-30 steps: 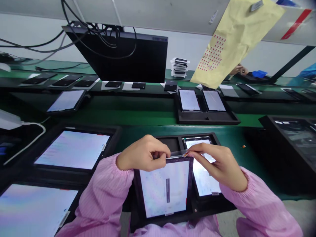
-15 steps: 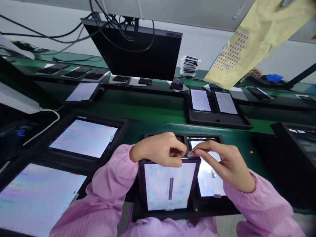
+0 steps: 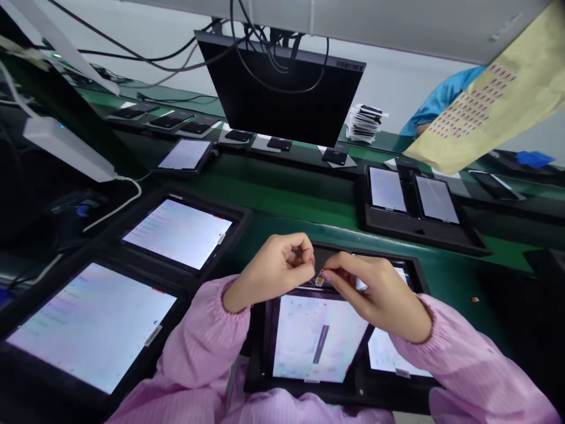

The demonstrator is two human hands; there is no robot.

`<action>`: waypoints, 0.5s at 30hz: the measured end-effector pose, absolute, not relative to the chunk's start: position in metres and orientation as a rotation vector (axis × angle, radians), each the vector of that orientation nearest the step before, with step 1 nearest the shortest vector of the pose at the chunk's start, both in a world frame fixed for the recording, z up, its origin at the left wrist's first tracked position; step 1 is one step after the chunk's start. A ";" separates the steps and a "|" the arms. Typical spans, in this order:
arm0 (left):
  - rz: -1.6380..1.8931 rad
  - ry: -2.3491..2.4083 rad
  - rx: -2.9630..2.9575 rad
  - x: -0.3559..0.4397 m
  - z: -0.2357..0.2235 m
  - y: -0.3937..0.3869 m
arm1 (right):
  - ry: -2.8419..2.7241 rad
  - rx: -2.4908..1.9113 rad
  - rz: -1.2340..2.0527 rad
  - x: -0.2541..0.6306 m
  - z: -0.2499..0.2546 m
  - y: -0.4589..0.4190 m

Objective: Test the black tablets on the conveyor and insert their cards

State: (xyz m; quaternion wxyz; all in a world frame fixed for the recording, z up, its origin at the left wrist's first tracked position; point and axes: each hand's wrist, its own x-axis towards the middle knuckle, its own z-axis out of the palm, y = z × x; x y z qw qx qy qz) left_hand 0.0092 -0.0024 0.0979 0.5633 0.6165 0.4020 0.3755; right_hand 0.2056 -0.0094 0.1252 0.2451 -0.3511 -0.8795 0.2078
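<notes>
A lit tablet (image 3: 315,338) lies in a black tray (image 3: 304,394) right in front of me, with a second lit tablet (image 3: 388,353) beside it on the right. Both my hands hover over the near tablet's top edge. My left hand (image 3: 276,268) is curled with thumb and forefinger pinched on a thin clear film strip (image 3: 318,272). My right hand (image 3: 375,294) pinches the other end of that strip, by a small red-and-yellow tab. Pink sleeves cover both arms.
Two larger lit tablets (image 3: 179,231) (image 3: 88,327) sit in black trays at my left. A tray with two tablets (image 3: 412,200) rests across the green belt. A dark monitor (image 3: 282,94) hangs overhead, and a yellow sheet (image 3: 489,121) with red stickers hangs at upper right. Another person in blue (image 3: 436,100) is behind.
My view has swung left and down. My two hands have come closer together above the tablet's top edge, still pinching the film strip, which now looks shorter between them.
</notes>
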 end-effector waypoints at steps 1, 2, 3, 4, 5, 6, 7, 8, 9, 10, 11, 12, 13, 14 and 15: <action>0.926 0.953 1.433 0.010 0.096 -0.005 | -2.420 -0.942 0.571 0.204 0.126 -0.009; 0.954 0.952 1.430 0.010 0.095 -0.007 | -2.440 -0.925 0.572 0.204 0.127 -0.008; 0.969 0.944 1.436 0.011 0.094 -0.008 | -2.459 -0.908 0.572 0.204 0.128 -0.008; 0.979 0.929 1.447 0.011 0.093 -0.008 | -2.476 -0.891 0.569 0.205 0.129 -0.008; 0.991 0.910 1.457 0.011 0.093 -0.008 | -2.491 -0.874 0.566 0.205 0.131 -0.008; 1.002 0.893 1.463 0.011 0.093 -0.008 | -2.505 -0.858 0.562 0.205 0.132 -0.007; 1.013 0.880 1.467 0.011 0.093 -0.008 | -2.519 -0.846 0.560 0.206 0.133 -0.007; 1.024 0.872 1.470 0.012 0.093 -0.008 | -2.539 -0.838 0.564 0.205 0.134 -0.006; 1.033 0.868 1.473 0.012 0.093 -0.007 | -2.563 -0.832 0.576 0.205 0.135 -0.005; 1.040 0.868 1.475 0.012 0.093 -0.007 | -2.589 -0.828 0.594 0.205 0.135 -0.004; 1.047 0.869 1.476 0.012 0.092 -0.008 | -2.616 -0.824 0.616 0.204 0.136 -0.003; 1.053 0.870 1.477 0.012 0.092 -0.008 | -2.639 -0.820 0.636 0.204 0.136 -0.002; 1.057 0.871 1.479 0.012 0.092 -0.008 | -2.658 -0.815 0.653 0.203 0.137 -0.001; 1.060 0.874 1.481 0.013 0.091 -0.009 | -2.673 -0.808 0.667 0.203 0.138 0.001; 1.060 0.876 1.483 0.013 0.091 -0.009 | -2.683 -0.798 0.680 0.202 0.138 0.002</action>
